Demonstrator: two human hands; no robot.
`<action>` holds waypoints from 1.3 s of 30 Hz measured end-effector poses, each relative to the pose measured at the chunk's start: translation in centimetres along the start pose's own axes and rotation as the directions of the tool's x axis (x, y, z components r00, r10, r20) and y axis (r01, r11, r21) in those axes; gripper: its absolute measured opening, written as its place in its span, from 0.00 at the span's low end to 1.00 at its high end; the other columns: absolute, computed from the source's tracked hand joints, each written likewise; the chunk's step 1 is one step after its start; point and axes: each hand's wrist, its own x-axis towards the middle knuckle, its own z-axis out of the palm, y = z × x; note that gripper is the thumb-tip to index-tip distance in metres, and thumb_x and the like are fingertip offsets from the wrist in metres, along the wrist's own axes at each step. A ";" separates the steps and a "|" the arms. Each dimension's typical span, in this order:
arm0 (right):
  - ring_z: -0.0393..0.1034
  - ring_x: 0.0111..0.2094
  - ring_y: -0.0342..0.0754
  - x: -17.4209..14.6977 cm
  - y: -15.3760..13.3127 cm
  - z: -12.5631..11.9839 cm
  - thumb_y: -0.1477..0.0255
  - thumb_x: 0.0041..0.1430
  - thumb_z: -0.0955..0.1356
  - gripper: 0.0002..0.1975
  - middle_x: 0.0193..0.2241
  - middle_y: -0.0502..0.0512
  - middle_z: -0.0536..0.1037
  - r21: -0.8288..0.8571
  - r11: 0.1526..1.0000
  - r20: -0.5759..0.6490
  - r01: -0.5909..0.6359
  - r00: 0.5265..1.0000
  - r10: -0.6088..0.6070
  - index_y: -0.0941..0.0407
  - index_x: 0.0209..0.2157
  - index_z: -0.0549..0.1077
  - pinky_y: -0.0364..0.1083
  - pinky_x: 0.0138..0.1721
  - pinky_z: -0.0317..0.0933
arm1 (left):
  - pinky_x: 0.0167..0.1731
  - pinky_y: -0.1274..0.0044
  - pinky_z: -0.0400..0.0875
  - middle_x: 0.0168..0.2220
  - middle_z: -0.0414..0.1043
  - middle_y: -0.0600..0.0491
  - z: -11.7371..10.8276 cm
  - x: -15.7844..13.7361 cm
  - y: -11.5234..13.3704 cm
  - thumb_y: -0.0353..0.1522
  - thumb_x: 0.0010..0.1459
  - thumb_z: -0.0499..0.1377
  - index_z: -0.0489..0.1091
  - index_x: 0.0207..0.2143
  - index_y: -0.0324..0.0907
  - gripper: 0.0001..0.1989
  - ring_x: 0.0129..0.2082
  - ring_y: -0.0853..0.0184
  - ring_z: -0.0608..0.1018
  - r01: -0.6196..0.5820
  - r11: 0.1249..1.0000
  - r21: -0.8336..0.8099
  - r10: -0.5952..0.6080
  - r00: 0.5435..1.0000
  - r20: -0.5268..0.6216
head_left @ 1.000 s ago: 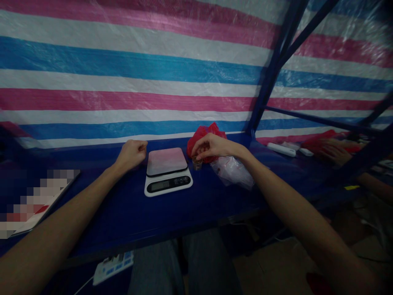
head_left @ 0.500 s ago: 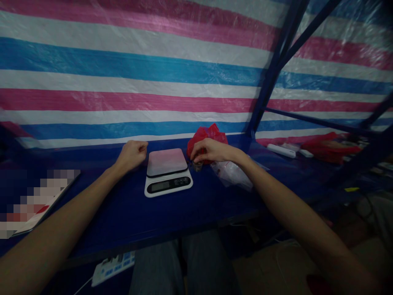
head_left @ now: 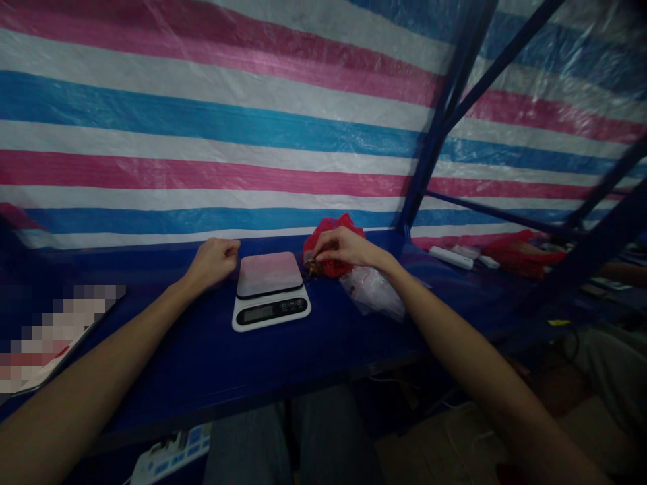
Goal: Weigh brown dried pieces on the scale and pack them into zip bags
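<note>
My left hand (head_left: 215, 261) is curled into a fist on the blue table, left of a white kitchen scale (head_left: 273, 288); nothing shows in it. The scale's flat platform bears nothing, and digits on its display are too faint to read. On the scale's other side, my right hand (head_left: 341, 246) pinches a small cup-like container (head_left: 309, 264), partly hidden by the fingers. Small brownish bits (head_left: 314, 271) show at the fingertips. Just behind this hand stands a crumpled red plastic bag (head_left: 348, 225). Under the right wrist lies a clear plastic bag (head_left: 371, 289).
A flat board or booklet (head_left: 55, 364), partly pixelated, lies at the left. Blue metal posts (head_left: 429, 145) rise at the right, with a white stick-like object (head_left: 451, 257) and another red bag (head_left: 520, 250) beyond. A power strip (head_left: 174, 455) sits below the table edge. A person's sleeve shows at far right.
The small container under my right fingers now looks tilted, with brown bits showing. My left hand stays a fist beside the scale. The view has shifted slightly.
</note>
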 end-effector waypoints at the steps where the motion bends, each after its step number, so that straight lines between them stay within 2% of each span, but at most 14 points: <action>1: 0.76 0.39 0.47 0.1 0.4 0.4 0.74 0.59 0.73 0.03 0.36 0.55 0.83 -0.014 1.000 -0.015 -0.005 1.000 0.005 0.59 0.36 0.81 0.45 0.42 0.68 | 0.27 0.72 0.44 0.15 0.55 0.56 0.0 0.0 0.0 0.25 0.43 0.51 0.56 0.16 0.43 0.08 0.20 0.69 0.59 0.001 1.000 0.000 -0.001 1.000 -0.003; 7: 0.76 0.38 0.47 0.5 1.8 2.0 0.77 0.57 0.74 0.02 0.36 0.56 0.83 -0.122 0.988 -0.121 -0.095 0.989 0.080 0.59 0.33 0.82 0.47 0.44 0.67 | 0.27 0.72 0.45 0.15 0.54 0.57 0.0 0.1 -0.1 0.25 0.43 0.51 0.55 0.16 0.44 0.09 0.20 0.69 0.59 -0.023 1.000 0.007 0.023 1.000 -0.011; 10: 0.76 0.38 0.48 0.5 1.4 1.4 0.75 0.57 0.74 0.03 0.36 0.56 0.83 -0.143 0.987 -0.163 -0.077 0.985 0.053 0.58 0.34 0.82 0.47 0.43 0.66 | 0.27 0.73 0.46 0.15 0.56 0.56 -0.1 0.1 0.0 0.25 0.44 0.51 0.56 0.16 0.44 0.08 0.20 0.68 0.61 -0.018 1.000 0.005 0.018 1.000 -0.015; 12: 0.76 0.37 0.48 0.2 1.2 0.1 0.73 0.58 0.73 0.04 0.35 0.56 0.84 -0.156 0.985 -0.235 -0.074 0.971 0.036 0.58 0.34 0.82 0.47 0.42 0.66 | 0.27 0.73 0.49 0.17 0.60 0.56 -0.2 0.3 0.5 0.25 0.45 0.51 0.58 0.18 0.44 0.08 0.21 0.67 0.63 -0.040 0.999 -0.004 0.039 0.999 -0.024; 15: 0.75 0.33 0.48 -0.5 1.5 -2.5 0.71 0.59 0.72 0.07 0.33 0.56 0.83 -0.182 0.972 -0.358 -0.148 0.931 0.075 0.59 0.35 0.83 0.46 0.38 0.65 | 0.29 0.74 0.58 0.26 0.70 0.54 -0.4 0.9 2.6 0.24 0.47 0.51 0.61 0.24 0.44 0.06 0.27 0.66 0.69 -0.150 0.982 -0.118 0.148 0.989 -0.027; 18: 0.73 0.30 0.47 -1.3 2.7 -4.0 0.75 0.57 0.71 0.06 0.29 0.57 0.83 -0.276 0.915 -0.380 -0.295 0.908 0.178 0.60 0.32 0.82 0.45 0.34 0.63 | 0.38 0.73 0.66 0.39 0.74 0.51 -0.3 1.8 6.0 0.28 0.55 0.53 0.67 0.39 0.43 0.09 0.37 0.64 0.75 -0.286 0.926 -0.246 0.305 0.952 0.040; 21: 0.72 0.29 0.46 -1.3 4.0 -3.3 0.78 0.55 0.71 0.05 0.29 0.57 0.82 -0.398 0.841 -0.357 -0.368 0.906 0.227 0.60 0.30 0.82 0.44 0.34 0.61 | 0.44 0.71 0.68 0.47 0.73 0.48 0.3 2.8 9.6 0.38 0.62 0.57 0.68 0.48 0.43 0.14 0.45 0.61 0.75 -0.391 0.899 -0.199 0.429 0.879 0.210; 24: 0.72 0.31 0.47 -0.6 4.4 -1.5 0.79 0.56 0.72 0.04 0.31 0.58 0.83 -0.450 0.822 -0.302 -0.348 0.926 0.227 0.61 0.32 0.82 0.44 0.37 0.61 | 0.44 0.71 0.67 0.50 0.72 0.44 1.2 4.1 11.9 0.44 0.59 0.62 0.70 0.51 0.42 0.22 0.45 0.57 0.76 -0.447 0.891 -0.073 0.445 0.834 0.325; 27: 0.73 0.35 0.49 0.0 4.2 -0.4 0.79 0.56 0.71 0.06 0.34 0.59 0.83 -0.461 0.814 -0.311 -0.354 0.923 0.226 0.61 0.35 0.81 0.45 0.40 0.61 | 0.41 0.72 0.67 0.46 0.74 0.43 2.2 5.4 12.6 0.43 0.55 0.65 0.72 0.50 0.40 0.24 0.41 0.57 0.77 -0.417 0.907 -0.055 0.397 0.806 0.439; 30: 0.74 0.39 0.52 -0.1 3.9 -0.8 0.80 0.58 0.68 0.09 0.38 0.61 0.83 -0.476 0.797 -0.353 -0.372 0.911 0.214 0.60 0.36 0.81 0.46 0.44 0.62 | 0.38 0.74 0.67 0.40 0.78 0.46 3.2 6.3 12.6 0.35 0.54 0.63 0.75 0.43 0.41 0.14 0.38 0.60 0.78 -0.383 0.909 -0.165 0.410 0.756 0.510; 33: 0.75 0.42 0.54 -0.6 3.3 -2.0 0.82 0.59 0.64 0.15 0.40 0.64 0.84 -0.495 0.782 -0.415 -0.378 0.894 0.170 0.60 0.36 0.82 0.48 0.48 0.63 | 0.33 0.76 0.66 0.33 0.79 0.50 3.7 6.7 12.4 0.30 0.52 0.61 0.76 0.36 0.41 0.07 0.31 0.64 0.77 -0.317 0.916 -0.245 0.400 0.750 0.527; 36: 0.76 0.43 0.55 -1.0 2.4 -2.8 0.83 0.58 0.62 0.18 0.40 0.64 0.84 -0.462 0.791 -0.525 -0.401 0.842 0.121 0.60 0.38 0.83 0.49 0.49 0.63 | 0.29 0.78 0.64 0.29 0.79 0.51 3.7 7.1 12.2 0.31 0.53 0.61 0.76 0.33 0.40 0.06 0.27 0.67 0.75 -0.237 0.921 -0.308 0.377 0.741 0.556; 39: 0.76 0.42 0.55 -0.9 1.4 -2.8 0.81 0.57 0.63 0.17 0.39 0.63 0.84 -0.430 0.802 -0.616 -0.414 0.785 0.075 0.60 0.37 0.83 0.49 0.48 0.64 | 0.26 0.78 0.65 0.30 0.79 0.50 3.4 7.4 12.0 0.33 0.54 0.60 0.76 0.35 0.39 0.09 0.25 0.68 0.76 -0.150 0.928 -0.342 0.334 0.745 0.578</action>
